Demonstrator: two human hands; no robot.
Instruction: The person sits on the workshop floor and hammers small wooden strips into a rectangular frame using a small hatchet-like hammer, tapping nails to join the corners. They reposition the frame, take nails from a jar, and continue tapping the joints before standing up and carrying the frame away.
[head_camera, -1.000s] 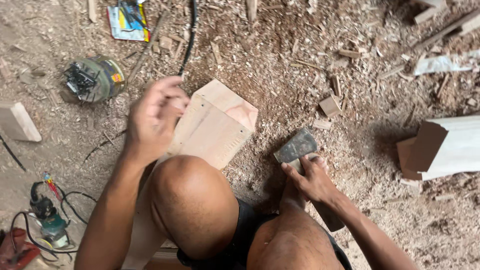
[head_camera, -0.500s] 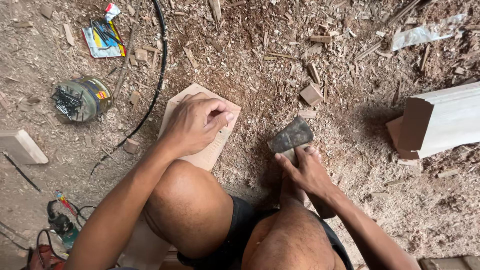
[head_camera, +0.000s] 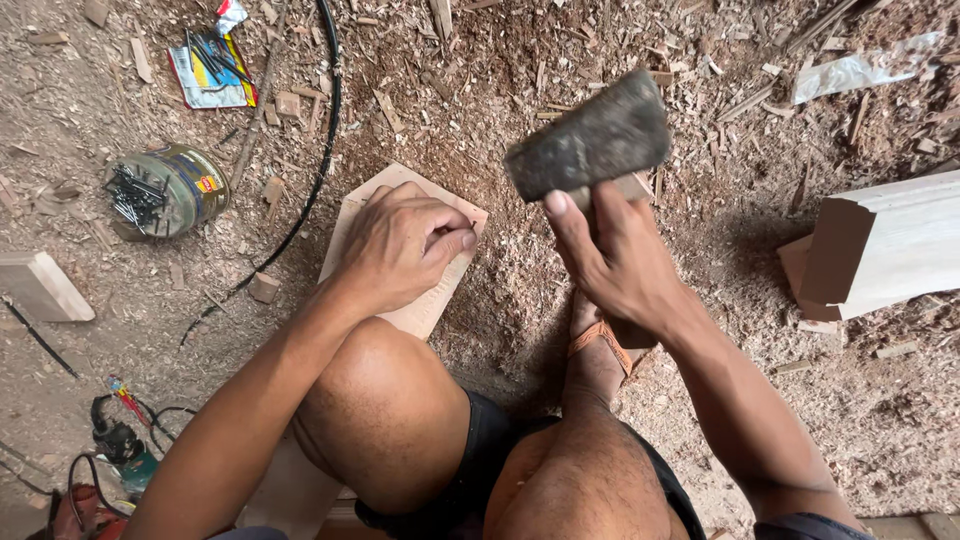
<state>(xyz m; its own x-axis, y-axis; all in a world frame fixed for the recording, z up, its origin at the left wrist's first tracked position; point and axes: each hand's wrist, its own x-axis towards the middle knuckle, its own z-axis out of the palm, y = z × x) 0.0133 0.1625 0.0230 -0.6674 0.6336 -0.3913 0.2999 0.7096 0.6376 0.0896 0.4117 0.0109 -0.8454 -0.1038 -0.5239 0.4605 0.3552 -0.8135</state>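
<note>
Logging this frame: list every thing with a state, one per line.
Left hand: pinched shut, resting on the board.
Right hand: gripping the hammer, raised.
Hammer: lifted off the ground.
Wooden board: flat on sawdust.
Nail tin: open, on its side.

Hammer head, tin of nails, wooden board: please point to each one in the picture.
hammer head (head_camera: 590, 145), head view, on its dark flat side.
tin of nails (head_camera: 190, 180), head view, on its side wall.
wooden board (head_camera: 425, 310), head view, on its bare lower edge.

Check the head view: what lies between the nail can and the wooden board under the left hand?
A black cable crosses between nail can and board, over sawdust and wood scraps; head view.
</note>
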